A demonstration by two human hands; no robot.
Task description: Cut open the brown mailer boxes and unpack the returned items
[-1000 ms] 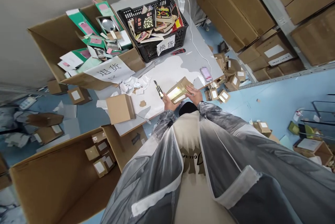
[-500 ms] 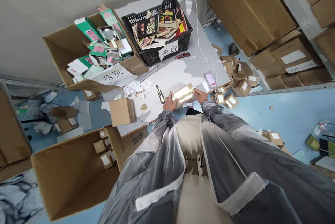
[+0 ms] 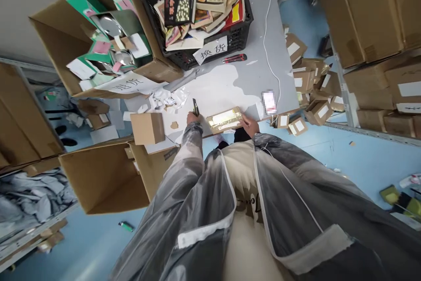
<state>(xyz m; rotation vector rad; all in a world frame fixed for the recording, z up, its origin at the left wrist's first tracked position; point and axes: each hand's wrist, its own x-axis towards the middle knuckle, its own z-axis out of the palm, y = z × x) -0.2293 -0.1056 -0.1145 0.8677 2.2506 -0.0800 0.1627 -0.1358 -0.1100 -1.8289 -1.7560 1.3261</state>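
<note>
A box cutter with a dark body is gripped in my left hand, pointing away from me above the table. My right hand closes on the right end of a small cardboard box that lies at the table's front edge. Shiny tape and a white label cover the box's top. Left of my left hand stands a plain brown carton, with a torn scrap of cardboard between them. A phone on a cable lies beyond my right hand.
At the back stand a black crate of books and a cardboard box of green-and-white packages. A red box cutter and crumpled paper lie on the table. A large open carton is at lower left; parcels are heaped right.
My left hand has let go of the small cardboard box, moved left and picked up the box cutter from the table. My right hand still holds the box. The view has shifted.
</note>
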